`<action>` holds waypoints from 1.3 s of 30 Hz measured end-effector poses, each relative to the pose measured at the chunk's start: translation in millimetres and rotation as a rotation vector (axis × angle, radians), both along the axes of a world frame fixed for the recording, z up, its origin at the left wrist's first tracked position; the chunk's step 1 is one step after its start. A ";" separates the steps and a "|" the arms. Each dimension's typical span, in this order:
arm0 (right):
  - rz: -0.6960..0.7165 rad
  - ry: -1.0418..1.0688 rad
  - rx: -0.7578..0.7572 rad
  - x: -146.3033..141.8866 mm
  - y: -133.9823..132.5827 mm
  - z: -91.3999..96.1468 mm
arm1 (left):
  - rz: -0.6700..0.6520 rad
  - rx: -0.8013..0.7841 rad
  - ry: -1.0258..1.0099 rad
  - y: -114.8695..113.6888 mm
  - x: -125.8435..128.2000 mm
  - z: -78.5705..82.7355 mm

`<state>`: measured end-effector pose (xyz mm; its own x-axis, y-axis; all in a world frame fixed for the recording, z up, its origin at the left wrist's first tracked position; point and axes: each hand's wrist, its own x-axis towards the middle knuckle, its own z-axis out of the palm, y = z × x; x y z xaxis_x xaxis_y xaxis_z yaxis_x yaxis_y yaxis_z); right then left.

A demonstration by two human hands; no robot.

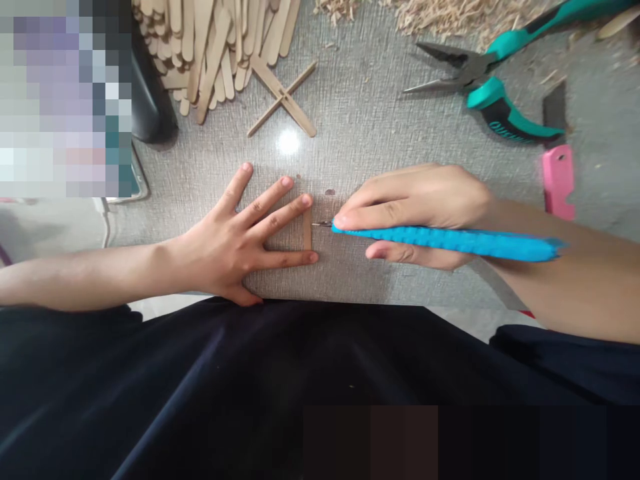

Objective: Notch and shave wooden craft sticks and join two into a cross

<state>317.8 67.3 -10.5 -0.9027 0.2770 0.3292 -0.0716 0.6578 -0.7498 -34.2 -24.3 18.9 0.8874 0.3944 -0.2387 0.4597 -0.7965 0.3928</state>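
My left hand (pixel 245 237) lies flat on the table with its fingers spread. Two of its fingertips press on the ends of a short wooden craft stick (pixel 307 230), which stands between them and is partly covered. In my right hand (pixel 425 200) is a slim blue-handled craft knife (pixel 440 241), gripped like a pen. Its thin metal tip meets, or comes very close to, the right edge of the stick; I cannot tell which. Beyond the hands, two craft sticks joined in a cross (pixel 295 113) rest on the table.
A pile of craft sticks (pixel 215 53) fills the back left, beside a black rounded object (pixel 150 93). Wood shavings (pixel 450 20) lie along the back. Teal-handled pliers (pixel 477 70) with spread jaws and a pink-handled folding tool (pixel 559 180) are at the right.
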 end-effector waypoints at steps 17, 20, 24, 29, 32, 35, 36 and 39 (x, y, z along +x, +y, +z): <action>-0.037 0.080 0.222 -13.8 -21.8 8.7 | 0.016 0.020 0.013 -2.4 4.8 -3.2; -0.040 0.067 0.217 -14.5 -22.2 6.5 | 0.001 -0.006 0.035 -1.3 5.5 -2.8; -0.067 0.066 0.233 -15.8 -25.1 -1.4 | 0.019 -0.025 -0.003 0.4 5.6 2.2; -0.059 0.064 0.231 -16.4 -25.3 -4.2 | 0.032 -0.025 0.010 -0.7 7.3 6.2; -0.049 0.072 0.223 -18.2 -25.2 0.3 | 0.039 -0.045 0.042 -1.9 8.0 2.3; -0.056 0.076 0.213 -18.9 -25.6 3.8 | 0.042 -0.042 0.014 -2.4 6.7 -1.3; -0.066 0.081 0.214 -18.6 -25.6 4.2 | 0.047 -0.037 -0.004 -2.6 6.0 -1.7; -0.096 0.079 0.226 -17.2 -25.1 3.3 | 0.078 -0.019 -0.062 -4.1 4.3 -2.4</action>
<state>300.5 42.2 -7.2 -0.8450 0.2716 0.4607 -0.0531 0.8146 -0.5775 -29.9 -28.4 16.5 0.8676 0.4585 -0.1925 0.4941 -0.7514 0.4374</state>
